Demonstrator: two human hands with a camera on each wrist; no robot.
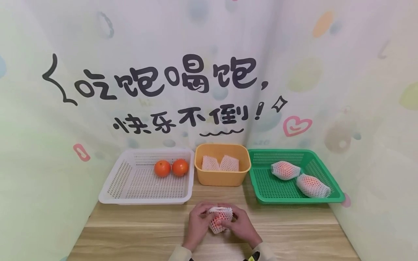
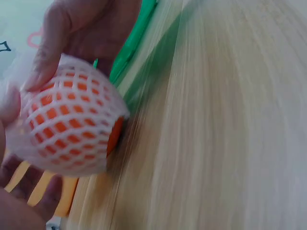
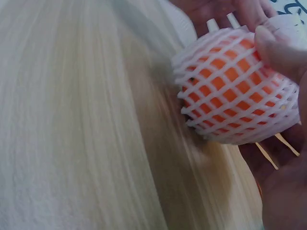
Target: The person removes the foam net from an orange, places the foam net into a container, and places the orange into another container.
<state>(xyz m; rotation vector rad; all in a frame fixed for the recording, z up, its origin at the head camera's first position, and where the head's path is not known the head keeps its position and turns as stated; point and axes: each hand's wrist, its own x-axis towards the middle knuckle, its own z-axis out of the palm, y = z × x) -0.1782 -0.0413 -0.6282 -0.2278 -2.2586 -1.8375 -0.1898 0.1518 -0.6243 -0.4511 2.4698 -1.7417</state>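
Note:
Low in the head view, my left hand (image 1: 197, 225) and right hand (image 1: 242, 225) hold a tomato in a white foam net sleeve (image 1: 220, 220) from both sides, just over the table. The left wrist view shows the netting (image 2: 72, 120) stretched around the tomato, with bare orange-red skin (image 2: 114, 136) at one end. My right thumb presses the sleeve (image 3: 235, 91) in the right wrist view, and the fingers of that hand lie beneath it. Part of the left hand's grip is hidden behind the fruit.
A white basket (image 1: 143, 200) at the left holds two bare tomatoes (image 1: 171, 168). Behind the hands stands a yellow bin (image 1: 223, 178) with two foam net sleeves (image 1: 220, 164). On the right, a green basket (image 1: 300, 200) contains two netted tomatoes (image 1: 300, 177). A printed curtain (image 1: 209, 43) hangs behind.

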